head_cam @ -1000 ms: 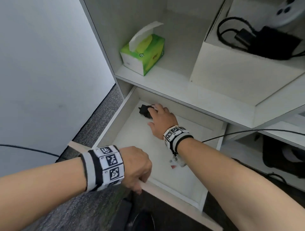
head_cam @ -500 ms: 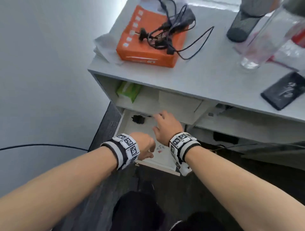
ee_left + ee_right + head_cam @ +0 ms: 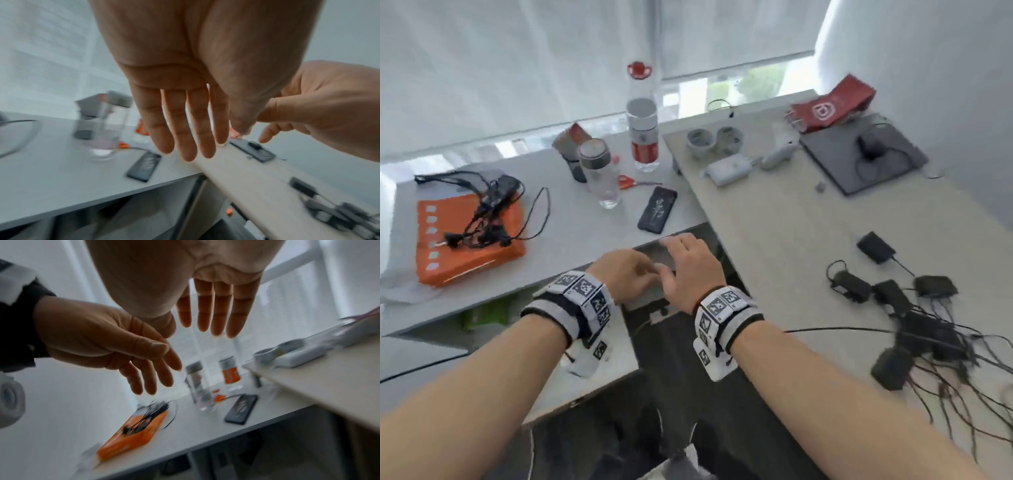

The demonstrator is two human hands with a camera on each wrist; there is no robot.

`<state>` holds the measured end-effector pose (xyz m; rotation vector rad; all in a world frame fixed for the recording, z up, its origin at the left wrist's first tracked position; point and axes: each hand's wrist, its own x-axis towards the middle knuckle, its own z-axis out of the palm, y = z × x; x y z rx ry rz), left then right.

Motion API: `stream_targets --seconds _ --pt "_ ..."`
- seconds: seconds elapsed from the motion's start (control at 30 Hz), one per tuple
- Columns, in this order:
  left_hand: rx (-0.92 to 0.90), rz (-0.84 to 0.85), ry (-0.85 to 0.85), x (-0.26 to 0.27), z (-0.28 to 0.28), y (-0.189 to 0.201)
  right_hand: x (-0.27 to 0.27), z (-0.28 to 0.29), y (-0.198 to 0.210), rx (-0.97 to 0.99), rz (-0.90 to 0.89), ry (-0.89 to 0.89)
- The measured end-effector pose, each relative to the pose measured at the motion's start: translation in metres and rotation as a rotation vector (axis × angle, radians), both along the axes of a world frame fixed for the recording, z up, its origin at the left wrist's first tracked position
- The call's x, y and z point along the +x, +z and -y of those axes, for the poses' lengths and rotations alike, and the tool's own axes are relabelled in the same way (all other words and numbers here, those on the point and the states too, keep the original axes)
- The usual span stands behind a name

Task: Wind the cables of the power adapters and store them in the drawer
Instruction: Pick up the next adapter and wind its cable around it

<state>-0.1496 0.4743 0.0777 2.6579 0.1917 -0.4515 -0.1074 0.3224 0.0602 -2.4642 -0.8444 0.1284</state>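
Several black power adapters (image 3: pixel 921 325) with loose trailing cables lie in a pile on the wooden table (image 3: pixel 791 240) at the right, seen blurred in the left wrist view (image 3: pixel 329 214). One more adapter (image 3: pixel 875 247) lies apart behind them. A second tangle of black cables (image 3: pixel 486 212) sits on an orange box (image 3: pixel 465 253) at the left. My left hand (image 3: pixel 626 274) and right hand (image 3: pixel 688 260) hover side by side before the desk edge, fingers straight, holding nothing. The open drawer (image 3: pixel 616 363) shows below my left wrist, and its contents are hidden.
On the grey desk (image 3: pixel 571 233) stand two clear bottles (image 3: pixel 599 171), a dark phone (image 3: pixel 658 209) and orange scissors (image 3: pixel 628 182). The wooden table carries a dark laptop (image 3: pixel 859 157), a red bag (image 3: pixel 832 106) and a white charger (image 3: pixel 727 169).
My right hand left the adapter in the drawer and rose. My left hand let go of the drawer front. The head view swung up from the drawer to the desk tops.
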Motion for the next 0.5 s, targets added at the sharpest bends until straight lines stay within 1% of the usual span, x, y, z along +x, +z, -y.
stream_targets --seconds 0.07,0.17,0.23,0.37,0.5 --pt "-0.034 0.057 -0.036 0.026 0.034 0.011 0.008 0.039 0.016 0.029 0.030 -0.135" --pt "-0.094 0.117 -0.178 0.062 0.094 0.021 0.011 0.104 0.033 0.019 0.050 -0.356" --pt "-0.135 0.138 -0.278 0.076 0.137 0.023 0.003 0.147 0.039 0.001 0.058 -0.496" --pt "-0.212 0.177 -0.445 0.080 0.212 0.011 -0.029 0.223 0.035 -0.089 0.043 -0.748" --pt "-0.311 0.175 -0.556 0.065 0.264 -0.007 -0.073 0.280 0.019 -0.166 -0.048 -0.950"
